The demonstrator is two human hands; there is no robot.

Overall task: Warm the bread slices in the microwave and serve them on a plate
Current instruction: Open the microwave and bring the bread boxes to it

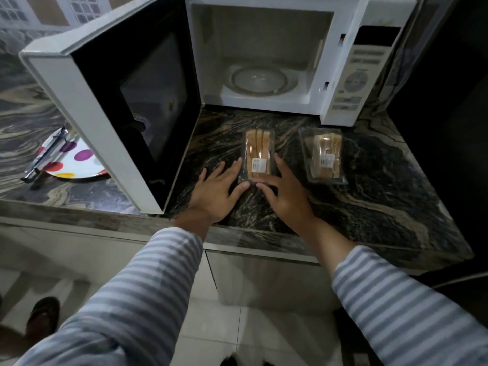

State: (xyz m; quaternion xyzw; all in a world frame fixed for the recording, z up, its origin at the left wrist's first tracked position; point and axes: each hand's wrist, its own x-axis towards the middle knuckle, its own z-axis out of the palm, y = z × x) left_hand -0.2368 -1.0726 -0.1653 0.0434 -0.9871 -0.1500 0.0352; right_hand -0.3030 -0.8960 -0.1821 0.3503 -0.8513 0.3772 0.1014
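Still sealed — bread pack [258,155], labelled.

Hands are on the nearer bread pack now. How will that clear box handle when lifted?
The bread pack looks like thin clear plastic, so probably light and somewhat flexible; squeezing may crush the slices. Its glossy surface may be slippery. With the left hand and right hand flanking it, a gentle two-sided lift should do.

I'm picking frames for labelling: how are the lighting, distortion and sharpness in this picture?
Head view: dim, evenly lit kitchen, darkest at the right edge; wide-angle bending tilts the microwave and its open door; the clear bread packs show faint glare and their labels are too soft to read; both hands are fairly sharp; the spotted plate is half hidden behind the door.
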